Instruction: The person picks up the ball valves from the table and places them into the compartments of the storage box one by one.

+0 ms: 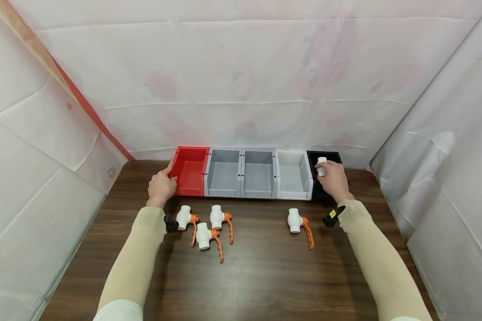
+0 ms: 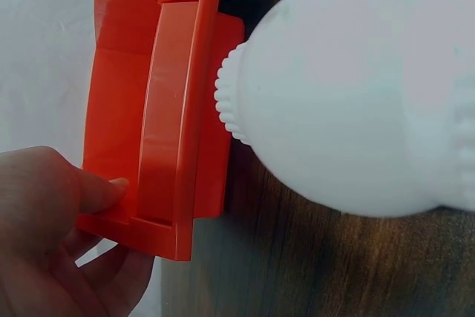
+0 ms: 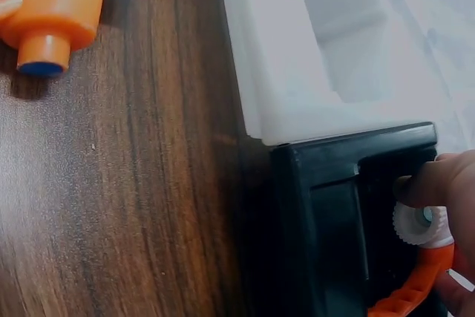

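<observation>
My left hand [image 1: 161, 184] holds the left wall of a red bin [image 1: 191, 171], its thumb inside and the other fingers outside, as the left wrist view shows. At the far right end of the bin row, my right hand [image 1: 334, 179] grips a white ball valve [image 1: 321, 165] over the black bin [image 1: 325, 154]. In the right wrist view the valve's orange lever [image 3: 410, 292] hangs down within the bin's opening, and the thumb presses near its ribbed white end [image 3: 415, 225]. My fingers hide part of the valve.
Between the end bins stand two grey bins [image 1: 223, 194] [image 1: 259, 194] and a white bin [image 1: 294, 195]. Several white valves with orange levers lie in front: a cluster of three [image 1: 203, 236] at left, one valve [image 1: 294, 220] at right. A pale cloth [image 1: 245, 80] hangs behind.
</observation>
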Demonstrator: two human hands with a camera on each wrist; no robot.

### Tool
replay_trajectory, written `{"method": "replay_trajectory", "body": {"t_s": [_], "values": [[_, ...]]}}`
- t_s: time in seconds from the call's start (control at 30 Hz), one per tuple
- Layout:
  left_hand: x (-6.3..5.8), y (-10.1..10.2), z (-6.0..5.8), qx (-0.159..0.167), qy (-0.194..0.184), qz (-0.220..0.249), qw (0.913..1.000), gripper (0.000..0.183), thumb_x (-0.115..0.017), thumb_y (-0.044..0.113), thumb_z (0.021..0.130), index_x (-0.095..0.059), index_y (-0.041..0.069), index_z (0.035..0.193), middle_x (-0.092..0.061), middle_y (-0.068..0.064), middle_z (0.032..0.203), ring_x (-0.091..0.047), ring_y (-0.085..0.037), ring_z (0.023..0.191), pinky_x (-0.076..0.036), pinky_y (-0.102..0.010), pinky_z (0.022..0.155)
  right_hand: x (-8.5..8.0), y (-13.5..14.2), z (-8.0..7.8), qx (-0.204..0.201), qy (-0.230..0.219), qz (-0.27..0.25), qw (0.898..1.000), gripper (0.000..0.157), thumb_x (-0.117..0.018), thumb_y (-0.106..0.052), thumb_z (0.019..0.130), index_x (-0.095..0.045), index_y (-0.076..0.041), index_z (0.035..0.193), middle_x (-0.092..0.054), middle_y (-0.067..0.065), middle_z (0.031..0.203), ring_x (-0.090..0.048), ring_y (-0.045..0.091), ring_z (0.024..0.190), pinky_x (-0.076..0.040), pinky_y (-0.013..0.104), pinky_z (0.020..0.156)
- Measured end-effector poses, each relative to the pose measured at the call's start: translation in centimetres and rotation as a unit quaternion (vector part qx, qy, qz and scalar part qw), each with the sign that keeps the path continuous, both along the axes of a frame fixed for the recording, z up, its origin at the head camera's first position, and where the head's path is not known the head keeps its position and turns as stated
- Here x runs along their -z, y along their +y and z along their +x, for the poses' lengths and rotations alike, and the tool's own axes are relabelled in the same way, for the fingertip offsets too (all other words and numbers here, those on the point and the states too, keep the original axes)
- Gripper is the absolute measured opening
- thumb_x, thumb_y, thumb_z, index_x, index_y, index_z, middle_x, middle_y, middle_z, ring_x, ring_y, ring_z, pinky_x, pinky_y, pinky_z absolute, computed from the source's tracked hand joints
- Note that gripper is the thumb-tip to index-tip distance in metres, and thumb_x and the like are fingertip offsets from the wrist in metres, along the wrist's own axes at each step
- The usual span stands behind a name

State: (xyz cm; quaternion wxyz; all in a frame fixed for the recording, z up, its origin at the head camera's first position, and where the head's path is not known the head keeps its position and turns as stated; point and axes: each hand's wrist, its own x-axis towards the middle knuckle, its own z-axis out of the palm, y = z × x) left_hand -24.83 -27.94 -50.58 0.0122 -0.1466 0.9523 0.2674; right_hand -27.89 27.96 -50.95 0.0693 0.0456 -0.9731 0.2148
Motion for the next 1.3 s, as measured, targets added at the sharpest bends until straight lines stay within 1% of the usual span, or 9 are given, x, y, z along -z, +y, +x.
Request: {"method": "replay_trajectory", "body": {"t_s": [0.13,0.3,0.5,0.6,0.7,0.93,1.07,1.17,1.3], "values": [[0.1,0.0,0.1,-0.003,-0.003,0.001,1.0000,0.064,-0.051,0.025,0.102,-0.022,0.029,0.158,-0.045,-0.033,0.143,-0.056,-0.047,0.096,-0.048,-0.052,0.073,0.6,0.0,-0.2,0.010,-0.005,0.012,1.000,0.034,-0.074,-0.007,0.087,-0.068,-0.007,0.120,-0.049,0.028,0.141,-0.037,0.047,0.133,-0.035,0.059,0.105],[0.3,0.0,0.1,-0.011,-0.005,0.007,0.9999,0.064,-0.052,0.026,0.102,-0.023,0.031,0.158,-0.047,-0.031,0.141,-0.056,-0.044,0.094,-0.048,-0.050,0.072,1.4,-0.1,-0.4,0.022,-0.014,0.023,0.999,0.034,-0.074,-0.009,0.088,-0.067,-0.009,0.122,-0.046,0.026,0.145,-0.036,0.046,0.133,-0.040,0.061,0.100],[0.6,-0.2,0.0,-0.008,-0.002,0.012,0.9999,0.063,-0.051,0.027,0.102,-0.022,0.032,0.158,-0.044,-0.031,0.144,-0.055,-0.048,0.101,-0.048,-0.054,0.076,1.7,-0.3,-0.5,0.026,-0.031,0.019,0.999,0.035,-0.071,-0.007,0.089,-0.066,-0.009,0.124,-0.045,0.026,0.146,-0.036,0.046,0.132,-0.040,0.062,0.099],[0.7,-0.2,0.0,-0.009,-0.001,0.011,0.9999,0.062,-0.050,0.027,0.102,-0.023,0.033,0.158,-0.044,-0.031,0.145,-0.054,-0.050,0.102,-0.048,-0.057,0.078,1.8,-0.2,-0.7,0.025,-0.050,0.015,0.998,0.036,-0.069,-0.006,0.090,-0.065,-0.010,0.126,-0.044,0.024,0.147,-0.034,0.045,0.134,-0.040,0.062,0.097],[0.8,-0.1,-0.1,-0.006,0.002,0.012,0.9999,0.062,-0.050,0.026,0.102,-0.024,0.032,0.158,-0.044,-0.032,0.144,-0.054,-0.050,0.102,-0.048,-0.058,0.080,2.0,0.0,-0.8,0.023,-0.057,0.017,0.998,0.037,-0.067,-0.004,0.090,-0.064,-0.009,0.126,-0.045,0.024,0.146,-0.035,0.046,0.133,-0.041,0.064,0.095],[0.9,0.0,-0.3,-0.002,0.010,0.011,0.9999,0.062,-0.050,0.027,0.102,-0.023,0.033,0.158,-0.046,-0.031,0.143,-0.055,-0.049,0.101,-0.048,-0.057,0.079,3.0,0.2,-0.7,0.022,-0.061,0.028,0.997,0.037,-0.063,-0.001,0.088,-0.064,-0.008,0.125,-0.049,0.024,0.143,-0.038,0.046,0.131,-0.040,0.064,0.098],[1.0,-0.3,-0.2,-0.002,0.013,0.006,0.9999,0.062,-0.050,0.026,0.102,-0.023,0.031,0.158,-0.046,-0.032,0.143,-0.054,-0.050,0.102,-0.048,-0.058,0.079,3.4,-0.1,-0.7,0.021,-0.053,0.035,0.998,0.037,-0.062,-0.001,0.088,-0.064,-0.008,0.124,-0.050,0.024,0.141,-0.039,0.046,0.130,-0.040,0.064,0.098],[1.0,-0.3,-0.1,0.001,0.011,0.005,0.9999,0.062,-0.049,0.026,0.102,-0.023,0.029,0.158,-0.044,-0.031,0.144,-0.053,-0.050,0.104,-0.047,-0.059,0.081,3.4,-0.2,-0.6,0.026,-0.042,0.038,0.998,0.036,-0.061,-0.001,0.088,-0.065,-0.009,0.123,-0.051,0.023,0.140,-0.041,0.045,0.129,-0.041,0.063,0.096],[1.2,-0.2,-0.2,0.004,0.014,0.003,0.9999,0.062,-0.049,0.026,0.102,-0.024,0.029,0.159,-0.045,-0.031,0.144,-0.054,-0.050,0.104,-0.048,-0.059,0.081,3.1,-0.3,-0.4,0.035,-0.041,0.035,0.998,0.035,-0.062,-0.002,0.088,-0.065,-0.009,0.123,-0.052,0.024,0.138,-0.041,0.046,0.128,-0.042,0.063,0.096]]}}
